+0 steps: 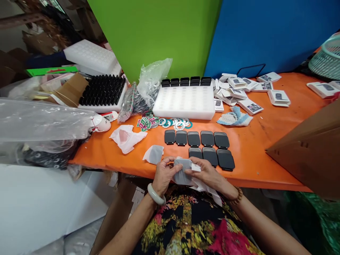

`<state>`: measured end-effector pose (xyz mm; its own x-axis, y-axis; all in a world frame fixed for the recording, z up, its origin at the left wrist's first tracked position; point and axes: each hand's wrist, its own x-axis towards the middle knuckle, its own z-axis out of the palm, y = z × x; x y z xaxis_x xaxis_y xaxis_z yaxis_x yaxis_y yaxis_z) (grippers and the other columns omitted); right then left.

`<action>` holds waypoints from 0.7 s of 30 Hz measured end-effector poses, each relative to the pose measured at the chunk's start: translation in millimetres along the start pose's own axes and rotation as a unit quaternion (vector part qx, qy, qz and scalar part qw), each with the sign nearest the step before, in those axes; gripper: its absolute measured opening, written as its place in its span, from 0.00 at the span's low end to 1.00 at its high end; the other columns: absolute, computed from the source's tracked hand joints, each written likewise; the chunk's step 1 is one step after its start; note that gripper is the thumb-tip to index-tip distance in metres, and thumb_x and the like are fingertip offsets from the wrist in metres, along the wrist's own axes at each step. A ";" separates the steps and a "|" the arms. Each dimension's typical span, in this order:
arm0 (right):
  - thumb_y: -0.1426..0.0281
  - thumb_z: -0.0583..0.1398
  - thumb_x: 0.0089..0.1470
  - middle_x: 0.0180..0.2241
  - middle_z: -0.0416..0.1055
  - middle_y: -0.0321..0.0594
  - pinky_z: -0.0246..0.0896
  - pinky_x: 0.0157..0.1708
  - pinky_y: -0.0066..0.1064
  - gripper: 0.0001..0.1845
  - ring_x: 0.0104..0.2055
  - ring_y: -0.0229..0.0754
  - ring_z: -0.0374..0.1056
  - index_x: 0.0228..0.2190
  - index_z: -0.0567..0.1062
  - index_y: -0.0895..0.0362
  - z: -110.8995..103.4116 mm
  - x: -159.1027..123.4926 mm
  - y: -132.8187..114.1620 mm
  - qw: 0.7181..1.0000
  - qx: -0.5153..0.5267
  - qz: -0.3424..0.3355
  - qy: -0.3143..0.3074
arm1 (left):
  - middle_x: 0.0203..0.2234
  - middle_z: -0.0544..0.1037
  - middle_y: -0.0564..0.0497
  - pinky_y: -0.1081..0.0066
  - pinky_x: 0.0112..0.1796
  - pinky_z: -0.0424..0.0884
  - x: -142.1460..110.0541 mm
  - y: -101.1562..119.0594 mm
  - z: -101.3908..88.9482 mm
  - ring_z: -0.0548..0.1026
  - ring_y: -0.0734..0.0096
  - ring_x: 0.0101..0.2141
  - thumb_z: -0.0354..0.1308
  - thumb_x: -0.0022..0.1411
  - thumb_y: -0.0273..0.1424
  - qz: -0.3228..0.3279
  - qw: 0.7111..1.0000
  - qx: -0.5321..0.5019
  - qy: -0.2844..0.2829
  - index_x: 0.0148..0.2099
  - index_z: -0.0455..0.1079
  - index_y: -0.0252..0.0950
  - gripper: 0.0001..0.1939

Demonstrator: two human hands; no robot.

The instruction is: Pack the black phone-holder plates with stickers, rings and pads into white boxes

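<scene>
Between my left hand (166, 173) and my right hand (205, 172) is a flat, rounded-square device in thin white wrapping (183, 176), near the table's front edge. Both hands are closed on it, thumbs on top; white wrapping trails below my right hand. Just left of my left hand lies another wrapped device (155, 154), with a crumpled white wrapper (126, 138) farther left. Beyond my hands, several flat black devices (193, 139) lie in two rows. One black device (225, 159) at the near right end is closest to my right hand.
A white foam tray (183, 102) holds black pieces at its back. Ring stickers (180, 124) and small printed cards (146, 124) lie before it. Small white boxes (249, 106) and a knitted glove (235, 117) are rightward. A cardboard box (305, 148) stands at right, plastic bags (42, 120) left.
</scene>
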<state>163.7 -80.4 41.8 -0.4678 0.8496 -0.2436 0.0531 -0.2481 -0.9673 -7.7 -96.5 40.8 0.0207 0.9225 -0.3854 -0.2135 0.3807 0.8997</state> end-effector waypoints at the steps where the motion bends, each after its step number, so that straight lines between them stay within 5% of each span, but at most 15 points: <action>1: 0.57 0.65 0.45 0.24 0.67 0.33 0.57 0.26 0.27 0.17 0.25 0.35 0.62 0.28 0.70 0.57 1.0 2.1 2.2 0.999 0.046 0.022 0.006 | 0.29 0.77 0.52 0.73 0.34 0.68 0.7 -0.9 -1.0 0.72 0.73 0.30 0.69 0.44 0.40 -0.008 1.000 0.000 -0.002 0.36 0.71 0.33 0.20; 7: 0.57 0.68 0.41 0.23 0.67 0.32 0.56 0.23 0.26 0.21 0.22 0.33 0.60 0.30 0.68 0.58 5.5 18.6 9.9 0.985 0.150 0.080 0.025 | 0.30 0.78 0.51 0.72 0.36 0.69 2.3 -8.5 -7.0 0.74 0.71 0.31 0.67 0.47 0.44 -0.046 0.997 -0.050 -0.043 0.40 0.72 0.33 0.23; 12: 0.60 0.61 0.48 0.26 0.69 0.33 0.57 0.24 0.27 0.18 0.24 0.37 0.64 0.38 0.67 0.54 11.7 39.6 11.8 0.997 0.017 0.056 0.046 | 0.24 0.76 0.51 0.73 0.32 0.69 18.0 -18.1 -13.1 0.73 0.73 0.26 0.70 0.41 0.44 -0.046 0.991 -0.119 0.032 0.36 0.71 0.31 0.25; 16: 0.63 0.58 0.47 0.23 0.66 0.31 0.55 0.22 0.27 0.15 0.22 0.38 0.62 0.38 0.66 0.54 16.7 58.5 16.2 0.995 -0.041 0.049 0.082 | 0.28 0.77 0.51 0.73 0.32 0.70 33.6 -23.2 -20.5 0.74 0.73 0.28 0.73 0.36 0.39 -0.029 0.985 -0.135 0.108 0.45 0.68 0.32 0.33; 21: 0.65 0.55 0.47 0.29 0.69 0.36 0.56 0.25 0.30 0.16 0.24 0.39 0.62 0.40 0.67 0.55 20.6 74.2 25.6 0.977 -0.148 0.046 0.149 | 0.23 0.75 0.53 0.74 0.27 0.68 30.1 -27.0 -39.1 0.71 0.73 0.24 0.66 0.48 0.41 -0.005 0.996 0.009 0.092 0.56 0.61 0.33 0.36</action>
<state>112.2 -33.3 0.4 -0.1732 0.9387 -0.2981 0.3566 -0.2224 -0.9074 -39.5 -81.5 -3.1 -0.1577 0.8917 -0.4243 -0.1961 0.3928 0.8985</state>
